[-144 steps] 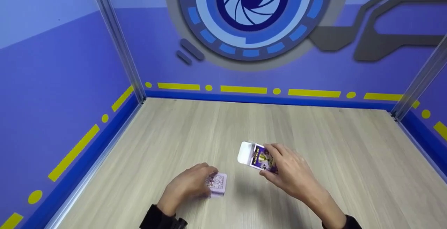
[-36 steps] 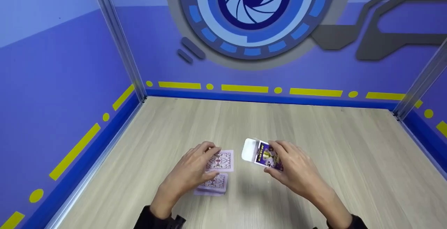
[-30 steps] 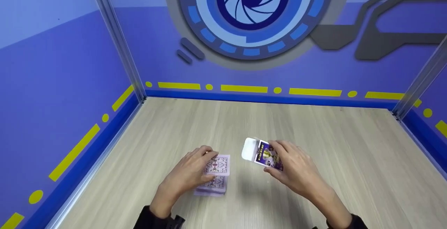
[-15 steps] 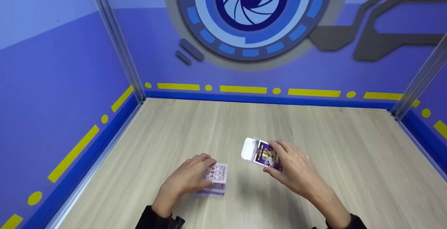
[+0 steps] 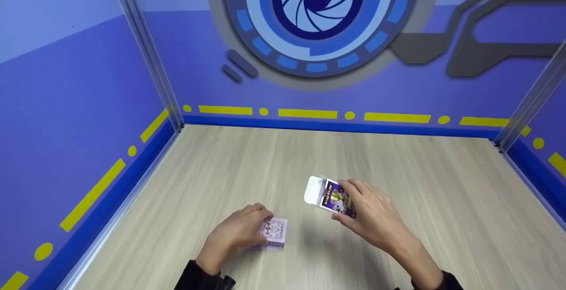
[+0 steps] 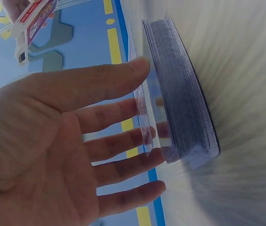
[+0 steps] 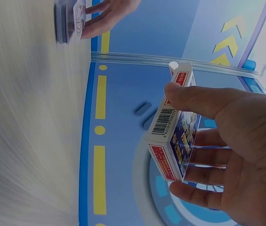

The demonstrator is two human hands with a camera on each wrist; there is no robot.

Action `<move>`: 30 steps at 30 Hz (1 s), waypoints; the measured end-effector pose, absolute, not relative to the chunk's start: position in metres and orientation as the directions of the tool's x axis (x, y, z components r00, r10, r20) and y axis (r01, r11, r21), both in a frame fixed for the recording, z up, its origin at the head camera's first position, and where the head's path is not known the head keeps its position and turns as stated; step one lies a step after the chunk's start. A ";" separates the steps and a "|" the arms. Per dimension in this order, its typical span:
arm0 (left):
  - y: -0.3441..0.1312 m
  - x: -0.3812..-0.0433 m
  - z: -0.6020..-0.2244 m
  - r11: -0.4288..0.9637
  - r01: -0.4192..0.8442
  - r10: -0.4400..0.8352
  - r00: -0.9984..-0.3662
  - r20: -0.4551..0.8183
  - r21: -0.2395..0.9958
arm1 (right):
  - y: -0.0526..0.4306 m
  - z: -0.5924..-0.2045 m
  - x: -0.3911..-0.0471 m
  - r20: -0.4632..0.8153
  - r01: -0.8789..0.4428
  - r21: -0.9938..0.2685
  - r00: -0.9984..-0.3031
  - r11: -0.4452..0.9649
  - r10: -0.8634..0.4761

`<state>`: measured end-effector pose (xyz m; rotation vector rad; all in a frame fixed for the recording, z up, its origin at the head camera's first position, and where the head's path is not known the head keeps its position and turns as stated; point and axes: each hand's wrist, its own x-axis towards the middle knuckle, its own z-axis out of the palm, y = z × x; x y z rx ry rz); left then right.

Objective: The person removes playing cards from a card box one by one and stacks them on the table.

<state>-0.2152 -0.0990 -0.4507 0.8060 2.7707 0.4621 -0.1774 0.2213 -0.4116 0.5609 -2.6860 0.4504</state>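
Observation:
A deck of playing cards (image 6: 185,94) lies flat on the table, in front of my left hand (image 5: 241,228). Between thumb and fingers that hand pinches a playing card (image 5: 273,229), patterned back upward. The left wrist view shows this card just above the deck, with a narrow gap between them. My right hand (image 5: 373,215) grips a purple card box (image 5: 338,199) in the air, to the right of the deck. The box's white flap (image 5: 313,190) stands open toward the left. In the right wrist view a barcode (image 7: 163,121) is on the box's narrow side.
The pale wood-grain table (image 5: 212,170) is bounded by a blue-purple back wall (image 5: 283,95) and a left side wall (image 5: 88,126). Metal corner posts (image 5: 146,47) stand where the walls meet.
My left hand has moved nearer to me and down, bringing the card from beyond the deck to just over it. The right hand still holds the card box in almost the same place.

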 end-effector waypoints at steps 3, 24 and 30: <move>-0.099 -0.216 -0.452 0.804 0.474 0.546 -0.828 -0.130 0.360 | 0.221 -0.411 -0.177 0.403 -0.434 -0.232 -0.858 0.871 -0.320; -0.096 -0.217 -0.457 0.810 0.445 0.534 -0.829 -0.166 0.380 | 0.220 -0.412 -0.176 0.390 -0.430 -0.231 -0.863 0.873 -0.322; -0.097 -0.217 -0.456 0.806 0.450 0.536 -0.830 -0.154 0.385 | 0.220 -0.412 -0.177 0.398 -0.439 -0.235 -0.857 0.867 -0.326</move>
